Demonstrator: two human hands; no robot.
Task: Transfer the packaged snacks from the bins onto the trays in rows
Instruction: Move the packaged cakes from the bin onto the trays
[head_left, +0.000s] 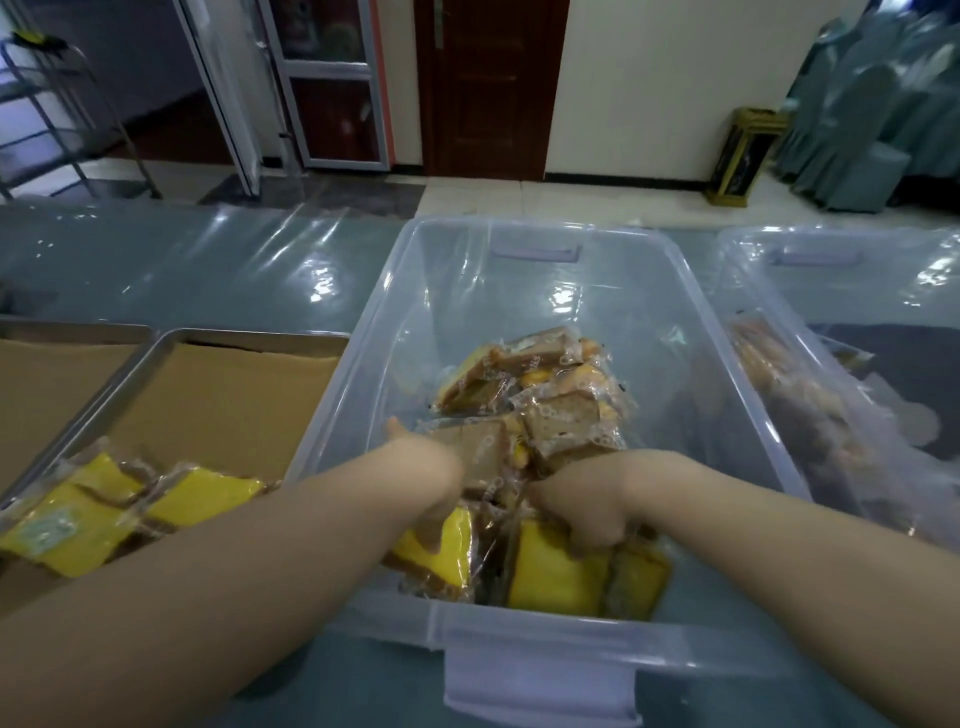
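A clear plastic bin (519, 631) stands in front of me with several wrapped yellow and brown snack cakes (561, 410) piled inside. Both my hands reach into its near end. My left hand (434, 483) grips a yellow snack pack (441, 551), fingers curled over its top edge. My right hand (587, 512) is closed on another yellow snack pack (556, 577). To the left, a metal tray (156, 364) lined with brown paper carries a few yellow packs (78, 525) at its near end.
A second paper-lined tray (47, 332) lies at the far left. Another clear bin (852, 322) with snacks stands at the right. The table wears a glossy plastic cover (208, 265). Behind it are doors, a cart, a floor bin and covered chairs.
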